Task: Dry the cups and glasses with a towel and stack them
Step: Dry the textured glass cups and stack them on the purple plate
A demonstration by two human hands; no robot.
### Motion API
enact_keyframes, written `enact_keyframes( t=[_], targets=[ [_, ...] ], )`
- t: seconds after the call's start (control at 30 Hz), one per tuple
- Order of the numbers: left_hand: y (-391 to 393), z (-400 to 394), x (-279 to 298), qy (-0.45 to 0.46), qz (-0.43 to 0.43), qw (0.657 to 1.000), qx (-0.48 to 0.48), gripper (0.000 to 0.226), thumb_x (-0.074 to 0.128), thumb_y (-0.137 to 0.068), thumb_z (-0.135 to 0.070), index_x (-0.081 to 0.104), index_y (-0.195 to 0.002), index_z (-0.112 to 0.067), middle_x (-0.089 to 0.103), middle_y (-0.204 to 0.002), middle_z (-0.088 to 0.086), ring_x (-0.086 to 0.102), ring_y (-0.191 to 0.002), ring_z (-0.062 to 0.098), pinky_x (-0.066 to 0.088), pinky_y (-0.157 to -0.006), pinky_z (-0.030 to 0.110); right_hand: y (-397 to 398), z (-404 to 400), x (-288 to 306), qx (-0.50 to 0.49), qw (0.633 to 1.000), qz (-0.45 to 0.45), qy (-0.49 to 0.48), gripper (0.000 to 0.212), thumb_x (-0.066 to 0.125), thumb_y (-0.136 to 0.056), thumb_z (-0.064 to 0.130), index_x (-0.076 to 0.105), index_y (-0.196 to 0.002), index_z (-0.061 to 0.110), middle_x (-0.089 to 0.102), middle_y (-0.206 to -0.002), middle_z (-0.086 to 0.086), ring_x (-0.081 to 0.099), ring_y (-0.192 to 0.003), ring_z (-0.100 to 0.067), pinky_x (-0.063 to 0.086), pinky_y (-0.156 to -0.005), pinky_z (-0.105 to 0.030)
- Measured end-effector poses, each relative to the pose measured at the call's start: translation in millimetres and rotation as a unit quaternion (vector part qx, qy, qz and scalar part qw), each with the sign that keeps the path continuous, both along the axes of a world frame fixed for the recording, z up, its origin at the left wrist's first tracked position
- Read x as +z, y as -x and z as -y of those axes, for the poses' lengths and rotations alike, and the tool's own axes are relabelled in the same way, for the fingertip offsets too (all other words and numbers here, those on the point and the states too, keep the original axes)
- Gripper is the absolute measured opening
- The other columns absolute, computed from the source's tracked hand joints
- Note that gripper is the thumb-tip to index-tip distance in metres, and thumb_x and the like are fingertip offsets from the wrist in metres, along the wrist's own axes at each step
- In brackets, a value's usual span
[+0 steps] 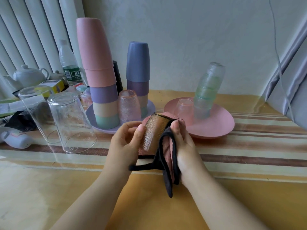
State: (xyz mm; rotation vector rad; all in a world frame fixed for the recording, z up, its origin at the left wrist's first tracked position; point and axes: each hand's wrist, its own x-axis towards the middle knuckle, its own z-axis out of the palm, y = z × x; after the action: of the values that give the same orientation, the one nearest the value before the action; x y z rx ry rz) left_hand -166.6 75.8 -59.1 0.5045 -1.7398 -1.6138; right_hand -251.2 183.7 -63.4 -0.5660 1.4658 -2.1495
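Both hands [127,140] rub towel [167,150] round, seemingly, 1 glass [152,131]

at centre frame the dimpled glass [152,131] looks clear and bumpy, faintly amber, wrapped in a soft matt pink cloth towel [167,151] with a dark fuzzy border. the two tall glasses [71,123] at left are smooth, glossy and fully transparent. the stacked cups [99,75] at upper left look like matt plastic in pastel tones, as do the lilac plate [93,117] and pink plate [214,128]. the textured tumblers [206,92] at right are translucent and pebbled. the surface [249,163] carries a striped woven-looking cloth under a shiny clear film. the teapot [29,76] at far left is glossy white ceramic.
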Motion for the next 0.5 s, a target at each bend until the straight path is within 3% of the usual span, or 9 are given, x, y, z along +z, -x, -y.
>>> enact_keyframes(
  t=[0.07,0.1,0.23,0.3,0.4,0.5],
  targets=[
    [-0.1,-3.7,-2.3,0.081,0.016,0.996,0.036,0.008,0.055,-0.094,-0.030,0.062,-0.090,-0.031,0.070,-0.083,-0.005,0.061,-0.074,0.005,0.047,-0.071,0.022,3.2,-1.1,0.4,-0.016,1.000,-0.014,0.008,0.043,0.056,-0.070,0.053,0.063,-0.101,0.024,0.074,-0.088,0.007,0.069,-0.088,-0.007,0.052,-0.076,-0.022],
    [0.1,-6.1,-2.4,0.098,0.026,0.995,0.017,0.004,0.057,-0.092,-0.036,0.060,-0.093,-0.034,0.069,-0.088,-0.010,0.062,-0.077,-0.003,0.046,-0.072,0.017,3.3,1.1,1.4,-0.024,1.000,-0.019,0.006,0.042,0.057,-0.071,0.051,0.064,-0.101,0.022,0.074,-0.088,0.004,0.070,-0.088,-0.010,0.053,-0.076,-0.024],
    [0.8,-6.0,-5.8,0.156,0.072,0.984,-0.049,0.047,0.056,-0.068,-0.066,0.049,-0.111,-0.047,0.064,-0.108,-0.020,0.058,-0.100,-0.011,0.047,-0.085,0.013,1.0,4.4,-0.7,-0.028,0.999,-0.029,0.012,0.047,0.070,-0.075,0.052,0.064,-0.108,0.018,0.071,-0.105,-0.010,0.066,-0.103,-0.027,0.048,-0.096,-0.050],
    [-1.3,-1.2,-4.3,0.141,0.065,0.985,-0.071,0.051,0.053,-0.070,-0.065,0.052,-0.116,-0.043,0.068,-0.108,-0.019,0.060,-0.103,-0.008,0.049,-0.091,0.018,0.6,4.0,-1.7,-0.035,0.998,-0.058,-0.004,0.041,0.069,-0.076,0.048,0.064,-0.108,0.023,0.072,-0.106,-0.007,0.066,-0.104,-0.025,0.047,-0.098,-0.052],
    [-5.0,1.5,-0.5,0.114,0.054,0.981,-0.150,0.038,0.057,-0.084,-0.048,0.058,-0.120,-0.035,0.070,-0.111,-0.015,0.063,-0.107,0.002,0.050,-0.096,0.029,3.2,-0.2,-0.2,-0.040,0.997,-0.059,-0.015,0.034,0.067,-0.076,0.046,0.066,-0.103,0.025,0.072,-0.104,-0.005,0.067,-0.102,-0.022,0.048,-0.098,-0.050],
    [-7.4,-1.0,1.6,0.073,0.065,0.969,-0.227,0.038,0.056,-0.087,-0.040,0.063,-0.122,-0.026,0.071,-0.114,-0.005,0.064,-0.110,0.012,0.048,-0.100,0.032,10.2,-3.4,5.3,-0.013,1.000,-0.021,-0.003,0.048,0.069,-0.070,0.056,0.067,-0.102,0.020,0.070,-0.106,-0.015,0.065,-0.106,-0.031,0.045,-0.101,-0.054]
  ],
)
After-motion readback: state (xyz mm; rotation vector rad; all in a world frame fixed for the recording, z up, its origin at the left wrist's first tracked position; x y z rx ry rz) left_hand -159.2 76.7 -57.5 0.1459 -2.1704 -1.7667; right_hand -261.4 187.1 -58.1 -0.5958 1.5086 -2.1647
